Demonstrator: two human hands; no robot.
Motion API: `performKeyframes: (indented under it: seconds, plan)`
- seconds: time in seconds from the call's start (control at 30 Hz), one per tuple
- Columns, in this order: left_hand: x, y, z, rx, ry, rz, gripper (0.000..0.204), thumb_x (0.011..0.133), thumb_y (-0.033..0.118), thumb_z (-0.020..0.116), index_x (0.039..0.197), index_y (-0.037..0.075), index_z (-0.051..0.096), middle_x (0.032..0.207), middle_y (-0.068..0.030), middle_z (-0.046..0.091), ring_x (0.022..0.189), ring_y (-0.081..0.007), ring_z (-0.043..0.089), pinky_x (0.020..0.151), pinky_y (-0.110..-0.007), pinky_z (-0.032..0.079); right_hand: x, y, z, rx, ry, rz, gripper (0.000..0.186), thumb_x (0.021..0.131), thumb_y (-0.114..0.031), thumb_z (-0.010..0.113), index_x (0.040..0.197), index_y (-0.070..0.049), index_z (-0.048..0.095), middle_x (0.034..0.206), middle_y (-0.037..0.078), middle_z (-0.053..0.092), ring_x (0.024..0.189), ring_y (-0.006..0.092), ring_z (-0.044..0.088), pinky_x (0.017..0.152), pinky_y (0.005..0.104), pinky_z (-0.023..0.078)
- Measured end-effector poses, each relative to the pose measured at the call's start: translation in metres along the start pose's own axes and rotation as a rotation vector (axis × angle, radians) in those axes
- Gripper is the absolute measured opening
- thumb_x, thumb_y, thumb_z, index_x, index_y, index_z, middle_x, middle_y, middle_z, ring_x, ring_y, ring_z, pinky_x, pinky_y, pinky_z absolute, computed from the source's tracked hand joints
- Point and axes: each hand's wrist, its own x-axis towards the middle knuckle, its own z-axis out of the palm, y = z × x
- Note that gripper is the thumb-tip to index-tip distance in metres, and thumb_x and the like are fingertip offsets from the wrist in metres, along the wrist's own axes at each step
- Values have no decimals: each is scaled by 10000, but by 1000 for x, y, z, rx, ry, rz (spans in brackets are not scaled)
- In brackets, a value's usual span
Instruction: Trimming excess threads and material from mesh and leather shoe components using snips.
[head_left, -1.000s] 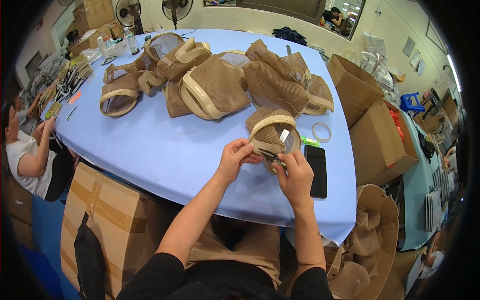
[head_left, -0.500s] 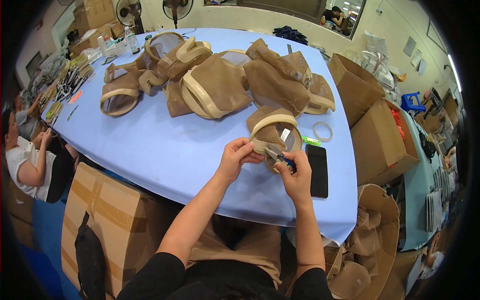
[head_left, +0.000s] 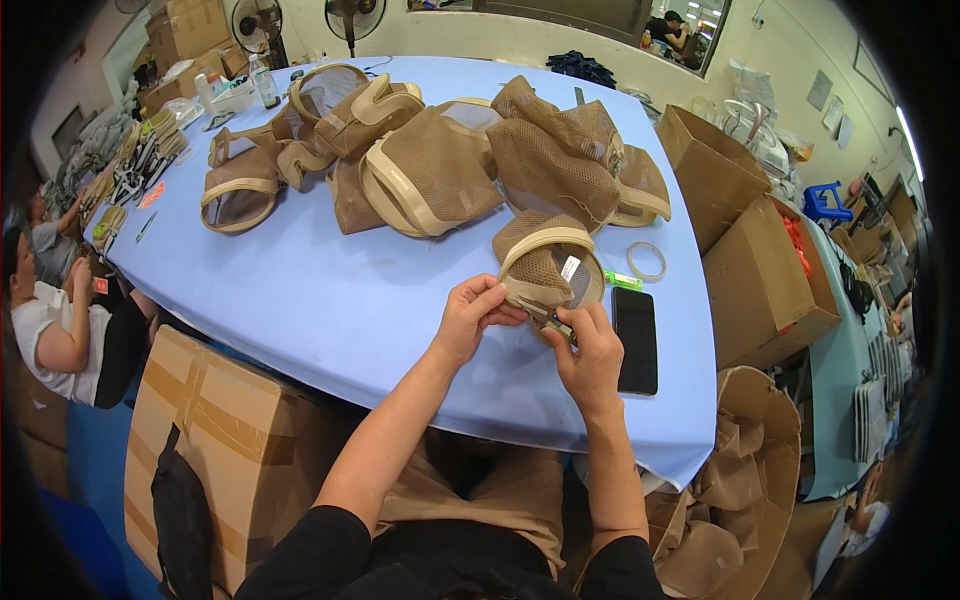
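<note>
A brown mesh bag (head_left: 545, 240) with a beige rim and white tag lies on the blue table (head_left: 330, 300) in front of me. My left hand (head_left: 480, 308) pinches its rim at the lower left. My right hand (head_left: 590, 345) is closed on small metal snips (head_left: 537, 309), their blades at the rim beside my left fingertips. Right of the bag are a green tube-like item (head_left: 622, 279), a black phone (head_left: 635, 340) and a tape ring (head_left: 646, 260).
More mesh bags (head_left: 430, 165) are heaped across the back. Cardboard boxes (head_left: 760, 285) stand to the right, another (head_left: 230, 460) at lower left, and an open carton of brown pieces (head_left: 755, 400) at lower right. A co-worker (head_left: 60, 330) sits at the left edge.
My right hand and the snips have shifted slightly at the rim, the blue handle less visible than half a second ago. The left co-worker's hands moved down and now hold a red piece.
</note>
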Motion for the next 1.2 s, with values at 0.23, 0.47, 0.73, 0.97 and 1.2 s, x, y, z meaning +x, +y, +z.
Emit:
performKeyframes:
  seconds: [0.23, 0.47, 0.73, 0.97, 1.2]
  plan:
    - [0, 0, -2, 8, 1, 1, 171, 863, 174, 514, 880, 5, 537, 824, -117, 620, 726, -187, 636, 659, -288, 539, -3, 5, 5, 72, 15, 16, 195, 689, -90, 682, 843, -31, 578, 759, 71, 530, 632, 213, 545, 551, 293, 425]
    - [0, 1, -1, 2, 3, 8, 170, 864, 174, 513, 878, 6, 537, 827, -117, 621, 730, -191, 636, 657, -293, 540, -5, 16, -4, 280, 59, 118, 213, 678, -56, 685, 855, -10, 577, 757, 55, 499, 551, 151, 460, 510, 227, 382]
    - [0, 0, -1, 33, 20, 9, 146, 865, 174, 498, 827, 33, 509, 823, -122, 618, 710, -208, 635, 661, -336, 542, -6, -1, -1, 61, 9, 83, 222, 687, -118, 688, 858, -29, 579, 781, 103, 523, 611, 252, 553, 522, 324, 439]
    - [0, 0, -1, 35, 14, 17, 147, 865, 172, 498, 829, 30, 511, 814, -123, 618, 702, -201, 634, 654, -329, 544, -3, -6, 3, 43, 27, 71, 192, 692, -117, 682, 831, -37, 576, 767, 87, 534, 610, 249, 561, 523, 327, 437]
    - [-1, 0, -1, 3, 0, 16, 162, 860, 167, 518, 875, 7, 535, 821, -118, 621, 718, -183, 635, 650, -290, 540, -2, -4, 9, 189, 65, 118, 176, 693, -93, 676, 819, -27, 572, 766, 88, 535, 595, 245, 549, 521, 310, 435]
